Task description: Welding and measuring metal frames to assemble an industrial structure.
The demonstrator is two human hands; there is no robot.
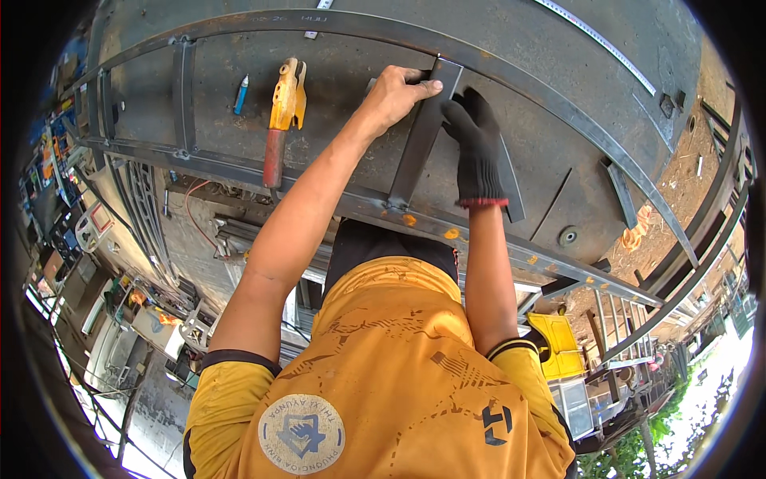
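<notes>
A short dark square steel tube (425, 136) stands crosswise between the two long bars of a steel frame. My bare left hand (396, 97) grips its far end from the left, with the thumb lying over the tube's top face. On the other side, my right hand (475, 132) wears a black knitted glove with a red cuff. Its fingers are apart, and the thumb is close against the tube's right side; whether it touches I cannot tell. The far bar (383, 26) runs just past the tube's far end, and the near bar (471, 235) meets its near end.
Left of my hands lie a yellow electrode holder with a red handle (274, 158) and a small blue pen-like tool (241, 94). A flat steel piece (511, 188) is beside the glove. Farther right are a grinding disc (568, 235), a tape measure (598, 41) and a yellow chair (557, 343).
</notes>
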